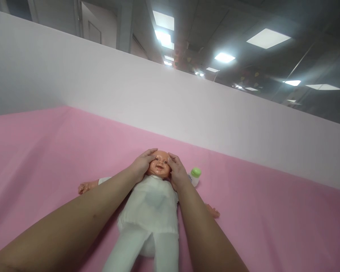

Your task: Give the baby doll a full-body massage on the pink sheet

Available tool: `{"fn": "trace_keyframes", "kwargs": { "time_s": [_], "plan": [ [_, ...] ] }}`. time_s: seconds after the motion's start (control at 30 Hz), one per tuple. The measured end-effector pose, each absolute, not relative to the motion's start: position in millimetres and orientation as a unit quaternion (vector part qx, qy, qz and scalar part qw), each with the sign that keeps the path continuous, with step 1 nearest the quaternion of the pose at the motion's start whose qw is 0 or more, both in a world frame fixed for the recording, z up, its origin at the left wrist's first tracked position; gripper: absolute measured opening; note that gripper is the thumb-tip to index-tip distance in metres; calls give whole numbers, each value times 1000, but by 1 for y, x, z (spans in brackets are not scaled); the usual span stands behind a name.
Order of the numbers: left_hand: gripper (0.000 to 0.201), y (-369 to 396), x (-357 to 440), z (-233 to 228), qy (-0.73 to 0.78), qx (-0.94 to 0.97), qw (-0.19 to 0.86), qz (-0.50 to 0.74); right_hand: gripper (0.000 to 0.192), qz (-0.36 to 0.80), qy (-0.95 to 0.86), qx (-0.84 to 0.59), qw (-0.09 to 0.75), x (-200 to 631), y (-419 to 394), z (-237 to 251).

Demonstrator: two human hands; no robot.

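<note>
A baby doll with a white cloth body lies on its back, its legs toward me. My left hand cups the left side of its head, the thumb near the eye and the fingers curled round toward the crown. On the opposite side, my right hand holds the head the same way, thumb by the temple. Between my palms the doll's face looks up. Its plastic hands stick out past my forearms, one at left and one at right. A small bottle with a green cap sits just right of my right hand, partly hidden by it.
Pink sheeting with soft folds covers the surface under the doll. A white low wall runs along the back, slanting down to the right. Beyond it are a door and lit ceiling panels.
</note>
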State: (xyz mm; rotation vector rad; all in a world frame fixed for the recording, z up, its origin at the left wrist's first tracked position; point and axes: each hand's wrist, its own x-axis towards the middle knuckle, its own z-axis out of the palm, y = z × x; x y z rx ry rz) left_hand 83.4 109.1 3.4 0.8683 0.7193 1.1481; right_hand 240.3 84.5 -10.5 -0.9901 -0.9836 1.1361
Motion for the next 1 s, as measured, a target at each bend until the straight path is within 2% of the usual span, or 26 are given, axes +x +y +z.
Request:
{"fn": "trace_keyframes", "kwargs": {
  "time_s": [0.43,0.6,0.77,1.0],
  "plan": [
    [62,102,73,9,281,324,749,506,66,591,-408,-371,588,255,73,-6],
    [56,103,73,10,286,328,746,504,71,608,-402,-361,581,259,74,-8],
    [49,104,79,9,301,364,718,511,59,565,-419,-396,590,248,73,-1],
    [55,105,85,5,321,421,667,523,73,487,-443,-466,591,235,82,1]
  ]
}}
